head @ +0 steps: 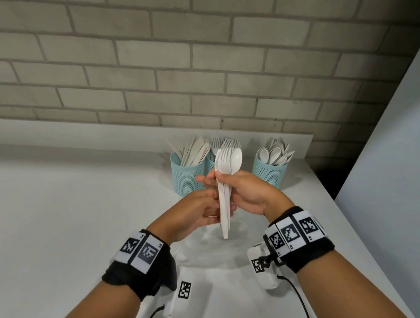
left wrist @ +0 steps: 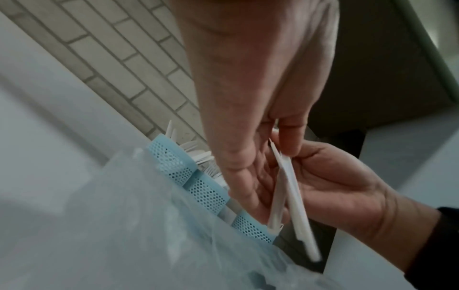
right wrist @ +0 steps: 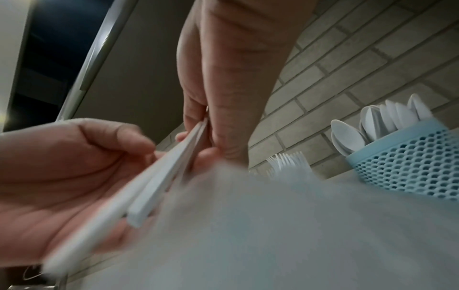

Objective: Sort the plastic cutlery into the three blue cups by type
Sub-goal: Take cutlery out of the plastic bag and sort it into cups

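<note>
- The right hand [head: 249, 193] is clamped around a mixed bundle of cutlery [head: 225, 183], held upright above the table [head: 54, 214].
- The left hand [head: 196, 209] pinches the handles lower down.
- Behind stand the three cups: knives [head: 187, 174], forks [head: 210, 162], spoons [head: 269, 170].
- Step, I judge: separating the bundle; next calls for drawing one piece free and dropping it in its matching cup.

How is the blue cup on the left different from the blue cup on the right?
The left cup holds flat, pointed knives, while the right cup holds round-bowled spoons. The left cup stands touching the middle cup, while the right cup stands apart, with a gap of bare counter beside it. The hands partly cover the left cup in the head view; the right cup shows whole. Both are light blue mesh cups, upright by the brick wall.
</note>
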A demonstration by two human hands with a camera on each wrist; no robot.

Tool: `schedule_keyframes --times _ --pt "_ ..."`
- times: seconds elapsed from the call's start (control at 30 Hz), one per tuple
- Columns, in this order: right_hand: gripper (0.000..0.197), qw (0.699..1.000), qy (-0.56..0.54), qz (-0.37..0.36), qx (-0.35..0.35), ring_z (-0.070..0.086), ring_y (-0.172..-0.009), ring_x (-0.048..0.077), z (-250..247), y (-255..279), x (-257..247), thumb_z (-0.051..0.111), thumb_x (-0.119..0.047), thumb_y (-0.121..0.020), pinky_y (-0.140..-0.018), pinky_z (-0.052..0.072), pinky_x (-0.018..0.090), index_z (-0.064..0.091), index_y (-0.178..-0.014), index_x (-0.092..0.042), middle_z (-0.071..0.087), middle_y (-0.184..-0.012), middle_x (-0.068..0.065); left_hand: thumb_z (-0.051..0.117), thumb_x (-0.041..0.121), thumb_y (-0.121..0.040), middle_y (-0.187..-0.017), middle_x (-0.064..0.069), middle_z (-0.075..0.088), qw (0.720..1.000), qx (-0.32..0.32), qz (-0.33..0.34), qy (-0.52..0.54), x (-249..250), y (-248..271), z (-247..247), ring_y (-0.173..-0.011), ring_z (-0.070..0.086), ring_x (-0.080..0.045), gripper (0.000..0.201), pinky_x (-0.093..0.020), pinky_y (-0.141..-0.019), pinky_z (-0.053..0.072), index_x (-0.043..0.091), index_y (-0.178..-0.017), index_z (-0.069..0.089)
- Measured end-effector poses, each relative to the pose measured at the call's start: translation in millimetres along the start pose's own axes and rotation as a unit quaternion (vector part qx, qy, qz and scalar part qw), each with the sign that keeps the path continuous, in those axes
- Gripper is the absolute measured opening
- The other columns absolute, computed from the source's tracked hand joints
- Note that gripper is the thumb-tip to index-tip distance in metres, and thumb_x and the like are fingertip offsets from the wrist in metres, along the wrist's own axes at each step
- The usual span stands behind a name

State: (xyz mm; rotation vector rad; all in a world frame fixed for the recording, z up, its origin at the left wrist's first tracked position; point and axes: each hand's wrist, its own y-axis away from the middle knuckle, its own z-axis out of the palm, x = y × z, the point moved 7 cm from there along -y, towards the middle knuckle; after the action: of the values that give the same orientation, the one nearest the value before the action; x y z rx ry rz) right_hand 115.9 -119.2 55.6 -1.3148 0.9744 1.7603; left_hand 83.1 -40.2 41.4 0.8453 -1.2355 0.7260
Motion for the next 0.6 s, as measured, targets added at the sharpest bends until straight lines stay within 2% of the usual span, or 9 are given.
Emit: schedule_keyframes --times 0.07,0.13,0.2,0.27,0.33,0.43,0.5,0.6 --pt "0.027 1.0 0.023 -0.006 -0.011 0.057 -0.112 0.019 2 1 -1 0.037 -0.012 -0.1 -0.094 0.045 0.033 0.063 -0.093 -0.012 0.059 -0.129 0.007 0.04 0.013 -0.099 -0.098 -0.012 0.069 1.0 0.004 -0.002 0.006 -3 -1 1 -0.092 0.068 -0.02 0.023 -0.028 -0.086 0.055 0.009 -0.111 0.06" --pt "0.025 0.999 0.043 -0.006 -0.024 0.057 -0.109 0.018 3 2 -1 0.039 -0.011 -0.099 -0.095 0.046 0.031 0.063 -0.095 -0.012 0.056 -0.132 0.009 0.044 0.023 -0.098 -0.091 -0.008 0.068 1.0 0.019 -0.002 -0.023 -5 -2 1 -0.083 0.069 -0.014 0.02 -0.023 -0.079 0.056 0.012 -0.106 0.06" --pt "0.023 0.998 0.052 -0.003 -0.035 0.057 -0.11 0.019 3 2 2 0.04 -0.012 -0.098 -0.095 0.047 0.029 0.063 -0.097 -0.011 0.054 -0.135 0.011 0.046 0.024 -0.097 -0.081 -0.004 0.064 0.999 0.024 0.005 -0.038 -7 -3 3 -0.073 0.066 -0.011 0.016 -0.021 -0.073 0.056 0.014 -0.1 0.059" --pt "0.023 0.998 0.048 0.003 -0.044 0.056 -0.115 0.024 2 1 5 0.04 -0.012 -0.098 -0.094 0.046 0.03 0.063 -0.1 -0.01 0.056 -0.132 0.01 0.045 0.024 -0.098 -0.074 -0.002 0.058 0.999 0.021 0.012 -0.04 -8 -5 5 -0.065 0.061 -0.01 0.017 -0.026 -0.073 0.057 0.014 -0.093 0.057" --pt "0.026 0.998 0.039 0.005 -0.055 0.059 -0.113 0.028 2 1 7 0.039 -0.013 -0.098 -0.087 0.047 0.032 0.063 -0.103 -0.006 0.062 -0.123 0.004 0.043 0.027 -0.098 -0.07 -0.001 0.054 0.999 0.027 0.014 -0.037 -10 -6 6 -0.058 0.056 -0.008 0.02 -0.028 -0.071 0.056 0.015 -0.089 0.056" --pt "0.033 0.998 0.029 0.004 -0.055 0.067 -0.089 0.01 1 2 6 0.035 -0.017 -0.1 -0.068 0.054 0.022 0.056 -0.117 0.003 0.063 -0.114 0.006 0.04 0.031 -0.099 -0.066 0.0 0.049 0.999 0.028 0.018 -0.019 -12 -6 8 -0.053 0.048 -0.007 0.024 -0.021 -0.058 0.05 0.015 -0.089 0.054" --pt "0.032 0.999 0.021 -0.001 -0.036 0.067 -0.091 0.012 -3 0 5 0.037 -0.021 -0.099 -0.066 0.054 0.022 0.057 -0.116 -0.002 0.065 -0.113 0.008 0.039 0.027 -0.099 -0.066 0.001 0.05 0.999 0.028 0.021 -0.005 -13 -6 6 -0.053 0.046 -0.007 0.021 -0.019 -0.055 0.047 0.015 -0.093 0.055" --pt "0.027 1.0 -0.013 -0.012 0.0 0.068 -0.092 0.019 -10 -2 4 0.041 -0.025 -0.098 -0.069 0.058 0.028 0.059 -0.11 -0.009 0.07 -0.105 0.007 0.042 0.02 -0.099 -0.07 -0.001 0.055 0.999 0.04 0.016 0.018 -16 -7 0 -0.058 0.05 -0.009 0.017 -0.02 -0.058 0.049 0.016 -0.097 0.058"
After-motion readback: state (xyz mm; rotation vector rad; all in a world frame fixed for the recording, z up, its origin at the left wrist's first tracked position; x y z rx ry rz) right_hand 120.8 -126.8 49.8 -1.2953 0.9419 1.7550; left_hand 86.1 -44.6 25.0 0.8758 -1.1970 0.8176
